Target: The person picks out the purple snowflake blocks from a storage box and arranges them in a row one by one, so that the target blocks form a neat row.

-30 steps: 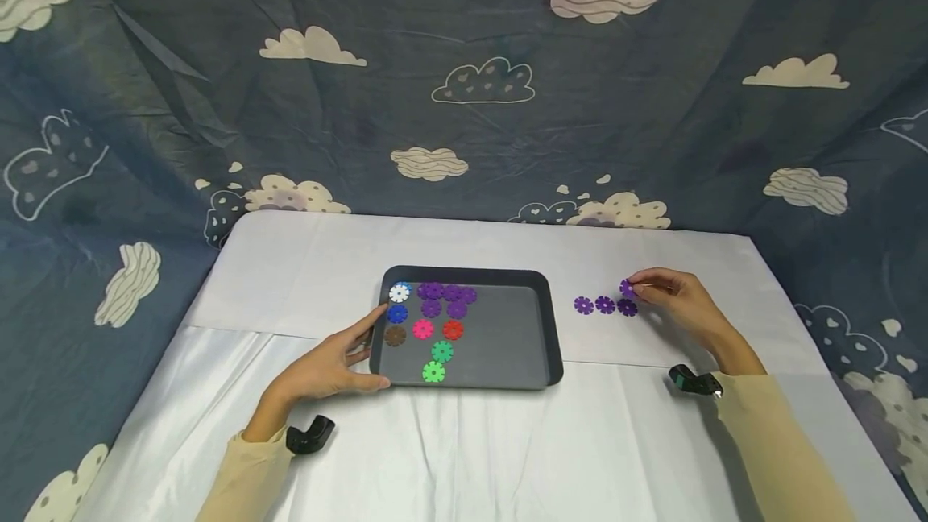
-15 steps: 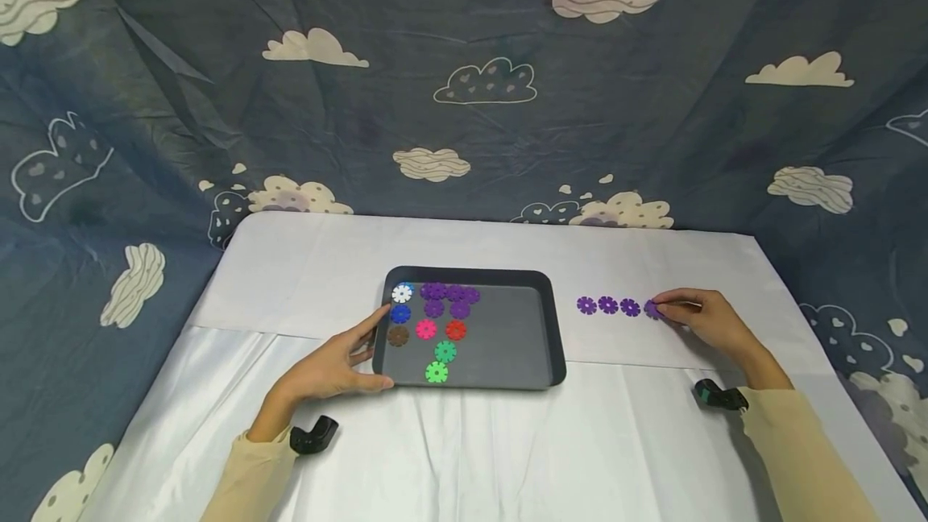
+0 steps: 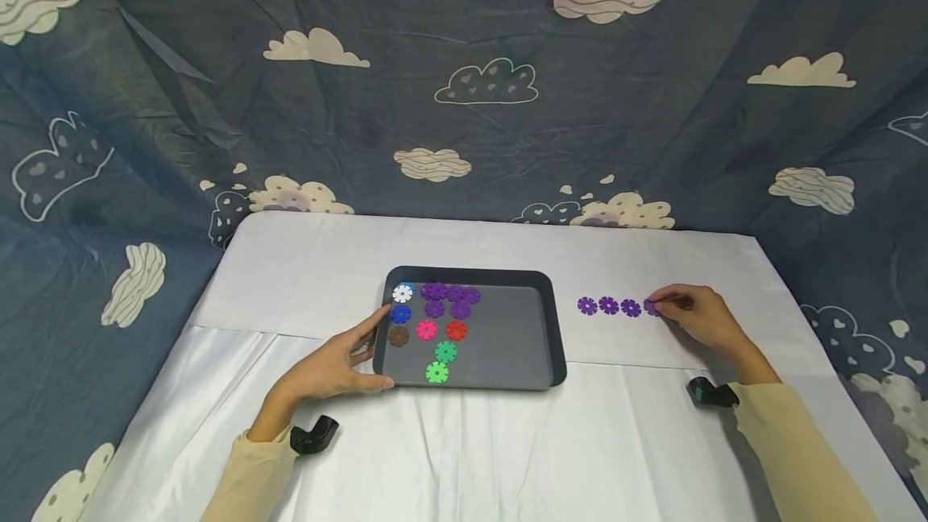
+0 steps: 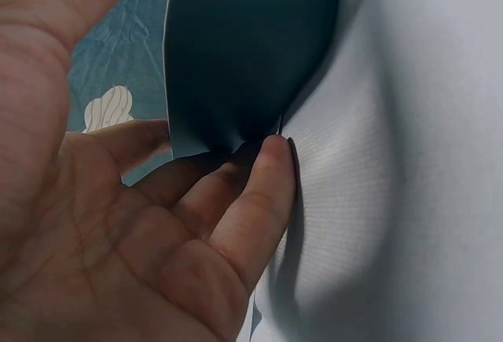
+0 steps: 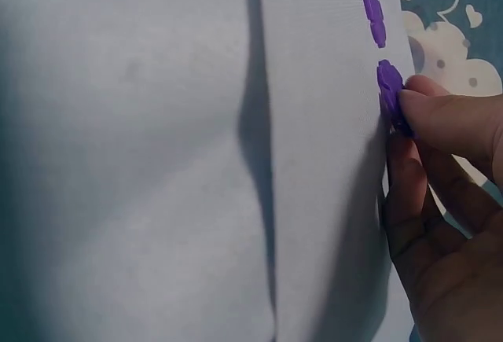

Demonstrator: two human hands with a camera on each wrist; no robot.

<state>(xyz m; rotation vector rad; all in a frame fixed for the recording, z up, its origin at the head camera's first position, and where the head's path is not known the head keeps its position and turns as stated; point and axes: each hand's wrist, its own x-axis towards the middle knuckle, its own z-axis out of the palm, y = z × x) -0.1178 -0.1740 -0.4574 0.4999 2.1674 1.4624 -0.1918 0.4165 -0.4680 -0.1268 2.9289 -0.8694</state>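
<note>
My right hand (image 3: pixel 706 321) pinches a purple notched plastic disc (image 5: pixel 391 86) between thumb and fingers, low over the white cloth. That disc stands at the right end of a row of purple notched discs (image 3: pixel 609 306), close beside the third one; the fingertips cover part of it in the head view. Left of the row lies a dark grey tray (image 3: pixel 507 337). Its left side is gripped by my left hand (image 3: pixel 329 365), the thumb at the near corner and the fingers along the side wall. In the left wrist view, fingertips reach under the tray's edge (image 4: pixel 251 43).
Inside the tray, toward its left, lie several purple discs (image 3: pixel 435 309), a white disc (image 3: pixel 402 292), a blue one (image 3: pixel 400 313), a brown one (image 3: pixel 398 336), a pink one (image 3: pixel 426 329), a red one (image 3: pixel 456 330) and two green discs (image 3: pixel 437 372). A cloud-patterned curtain (image 3: pixel 493 151) hangs behind.
My right hand has carried the purple disc from behind the row's third disc rightward and down to the row's end, then shifted slightly left. The left hand stays on the tray.
</note>
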